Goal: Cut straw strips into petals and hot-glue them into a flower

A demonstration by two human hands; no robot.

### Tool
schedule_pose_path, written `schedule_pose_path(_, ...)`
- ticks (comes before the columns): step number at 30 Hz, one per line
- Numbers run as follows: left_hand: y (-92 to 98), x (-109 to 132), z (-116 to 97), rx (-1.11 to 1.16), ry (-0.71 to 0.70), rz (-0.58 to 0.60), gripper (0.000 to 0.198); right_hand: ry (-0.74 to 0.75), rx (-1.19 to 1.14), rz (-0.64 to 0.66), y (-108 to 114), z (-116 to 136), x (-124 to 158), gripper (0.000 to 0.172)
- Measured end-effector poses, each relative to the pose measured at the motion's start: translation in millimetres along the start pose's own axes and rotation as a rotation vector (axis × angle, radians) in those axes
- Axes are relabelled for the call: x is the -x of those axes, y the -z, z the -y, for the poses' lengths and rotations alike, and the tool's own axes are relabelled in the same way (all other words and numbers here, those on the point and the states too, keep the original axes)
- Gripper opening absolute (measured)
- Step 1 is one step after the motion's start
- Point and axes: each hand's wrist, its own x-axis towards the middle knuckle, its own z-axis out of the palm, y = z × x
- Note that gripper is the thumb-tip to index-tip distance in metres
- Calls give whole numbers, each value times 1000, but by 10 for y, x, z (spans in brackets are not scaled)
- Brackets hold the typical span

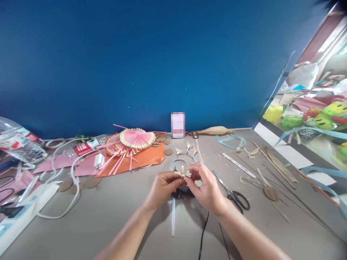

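Both hands meet at a small cream husk-like flower (183, 173) with spread petals and an upright centre. My left hand (164, 186) pinches its left side between thumb and fingers. From the right, my right hand (204, 186) grips its edge with thumb and fingertips. Behind the flower stands a round ring (178, 163), partly covered. Beneath my hands lies a black tool (177, 194), mostly hidden, with a translucent stick (173, 220) pointing toward me. Black-handled scissors (234, 198) rest beside my right wrist. More cream flowers (189, 148) lie just beyond.
Pink paper fans (137, 139) sit on orange paper (151, 159) at back left. Further left are plastic bottles (21, 141) and a power strip (24, 213). Rightward lie a white pen-like stick (238, 165), dried husks (282, 168), a wooden disc (271, 193) and blue ribbon (230, 144).
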Motion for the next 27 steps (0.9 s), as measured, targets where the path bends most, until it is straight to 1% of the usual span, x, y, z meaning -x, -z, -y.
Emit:
schedule_pose_path(2, 0, -2, 5, 13, 12, -12, 22, -17, 9, -7, -3, -9, 9, 20)
schedule_pose_path(5, 4, -1, 9, 33, 4, -48, 21, -82, -32, 6, -15, -12, 23, 14)
schedule_pose_path(8, 6, 13, -17, -16, -80, -110, 20, -114, -51, 14, -37, 9, 29, 4)
schedule_pose_path(11, 6, 42, -57, -112, -175, -157, 20, -88, -58, 41, -55, 44, 28, 5)
schedule_pose_path(14, 16, 70, -68, -194, -246, -146, 19, -83, -86, 54, -63, 66, 29, 8)
schedule_pose_path(18, 44, 91, -29, -287, -317, -126, 18, -87, -99, 44, -66, 54, 40, 9)
schedule_pose_path(23, 76, 93, 41, -346, -360, -110, 21, -66, -108, 28, -69, 31, 47, 14)
schedule_pose_path(27, 102, 83, 103, -373, -399, -101, 23, -72, -125, 19, -69, 35, 41, 14)
